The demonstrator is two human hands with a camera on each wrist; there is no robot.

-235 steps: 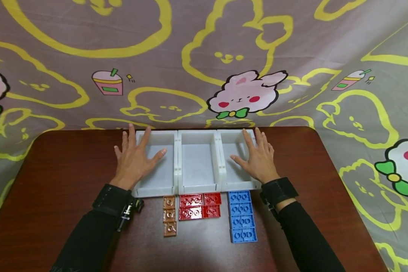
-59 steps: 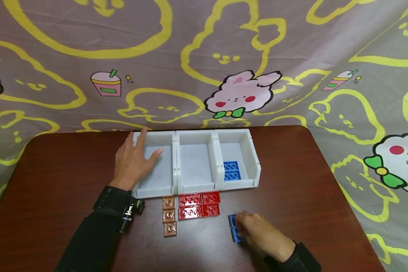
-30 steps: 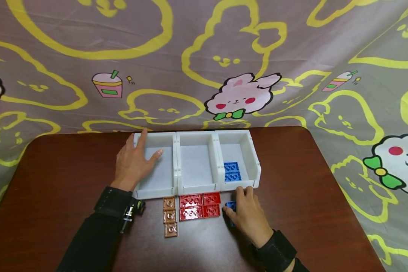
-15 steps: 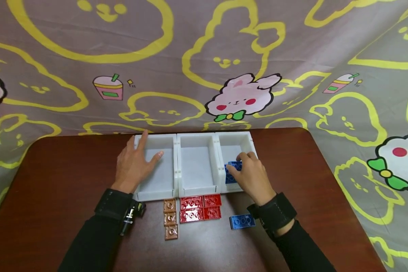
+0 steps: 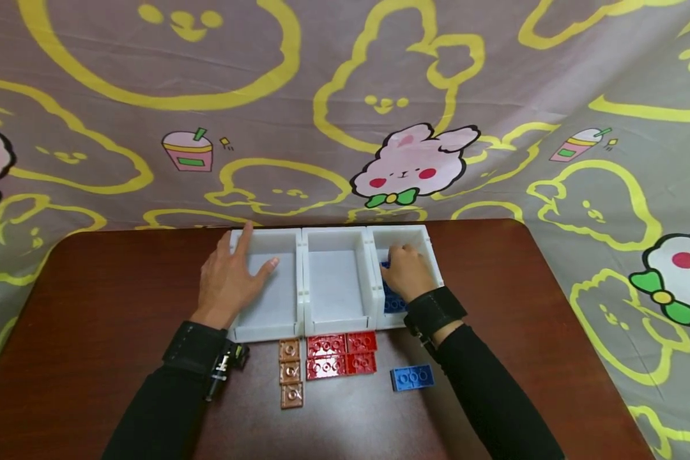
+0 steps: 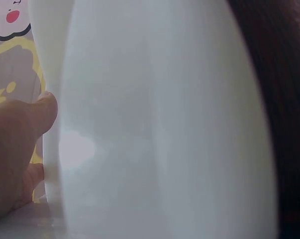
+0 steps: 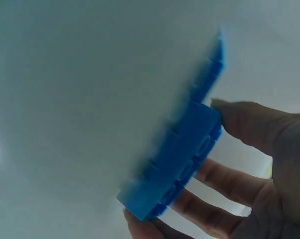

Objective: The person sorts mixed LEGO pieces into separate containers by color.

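One blue plate pinched in the right hand, now deeper inside the right bin; left hand flat, unmoved.

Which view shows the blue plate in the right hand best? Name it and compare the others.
The right wrist view: the blue plate fills the frame, pinched edge-on by the right hand. In the head view the hand covers nearly all of it inside the right bin. The left wrist view misses it.
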